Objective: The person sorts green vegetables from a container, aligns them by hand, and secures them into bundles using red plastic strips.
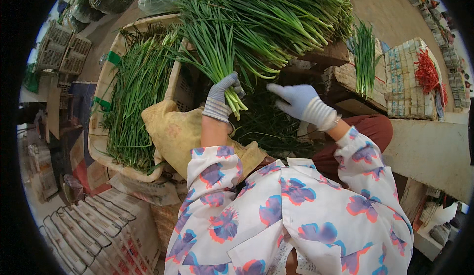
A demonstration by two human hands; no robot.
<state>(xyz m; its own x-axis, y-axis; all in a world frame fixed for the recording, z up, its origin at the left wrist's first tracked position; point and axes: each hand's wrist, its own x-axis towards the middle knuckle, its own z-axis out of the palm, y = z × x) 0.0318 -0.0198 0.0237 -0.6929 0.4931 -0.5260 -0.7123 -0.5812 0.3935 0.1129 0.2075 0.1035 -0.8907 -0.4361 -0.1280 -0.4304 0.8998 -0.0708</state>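
My left hand [223,96], in a light grey-blue knit glove, is closed round a small bunch of green leafy stalks [223,62], like garlic chives, pale ends pointing down towards me. To its right my gloved right hand [294,99] is raised with fingers apart, holding nothing visible. Beyond both hands lies a large heap of the same stalks [266,19], white ends to the right. A separate small bunch [364,62] rests on a wooden surface at the right. Loose dark green leaves [274,119] lie below my hands.
A pale plastic crate [97,127] full of loose leaves stands at my left, beside a yellowish cloth [174,127] on my leg. Red ties [427,71] lie on a wrapped stack [401,82] at the right. Stacked crates [74,51] stand further left; a folded white stack [122,234] is lower left.
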